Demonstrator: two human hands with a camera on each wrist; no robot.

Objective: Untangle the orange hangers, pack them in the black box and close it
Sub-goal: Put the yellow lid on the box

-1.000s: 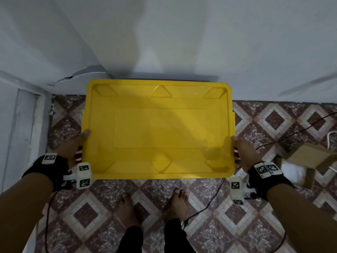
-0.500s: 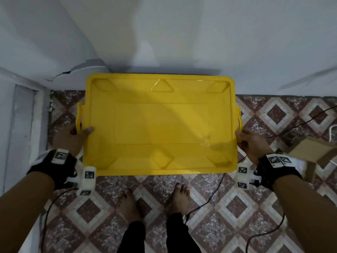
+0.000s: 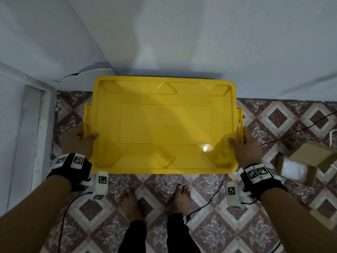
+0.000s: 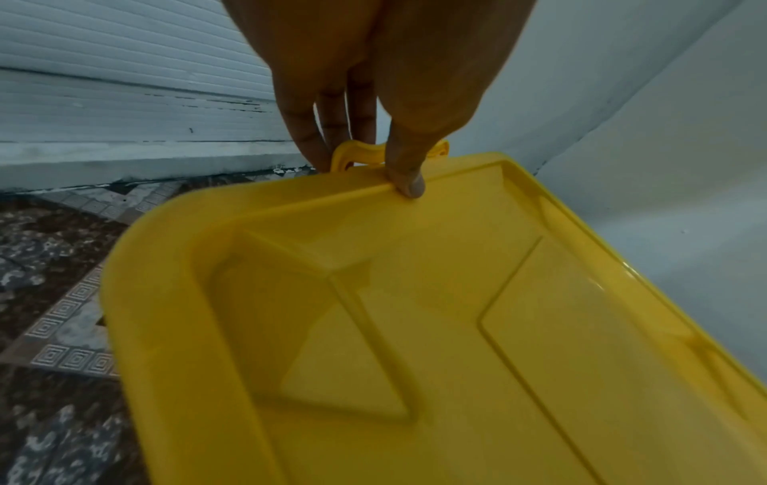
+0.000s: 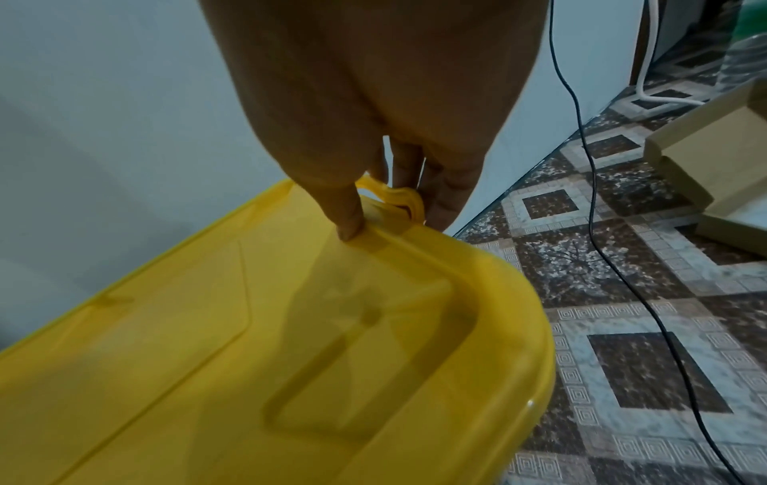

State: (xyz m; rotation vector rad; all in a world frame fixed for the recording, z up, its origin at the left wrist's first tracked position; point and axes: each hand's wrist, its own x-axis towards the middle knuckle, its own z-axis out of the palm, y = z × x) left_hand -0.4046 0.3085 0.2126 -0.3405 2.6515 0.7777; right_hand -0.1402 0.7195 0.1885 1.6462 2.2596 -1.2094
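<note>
A yellow lid [image 3: 164, 125] lies flat against the white wall and hides everything beneath it; I see no black box and no orange hangers. My left hand [image 3: 85, 136] pinches the lid's left edge, with the thumb [image 4: 408, 183] on top and the fingers down behind the left yellow latch [image 4: 357, 154]. My right hand [image 3: 238, 141] grips the right edge the same way: its thumb [image 5: 350, 226] presses the rim and the fingers reach past the right latch [image 5: 398, 197]. Both latches [image 3: 86, 115] stick out from the lid's sides.
A cardboard box [image 3: 310, 157] lies on the patterned tile floor at the right, close to my right wrist. A black cable [image 3: 215, 194] runs across the floor under the lid's near right corner. My bare feet [image 3: 131, 203] stand just before the lid. A white door frame [image 3: 36, 125] is at the left.
The lid has moved away from me toward the wall, and its side latches have come into view. Both hands have slid forward along the lid's sides to those latches.
</note>
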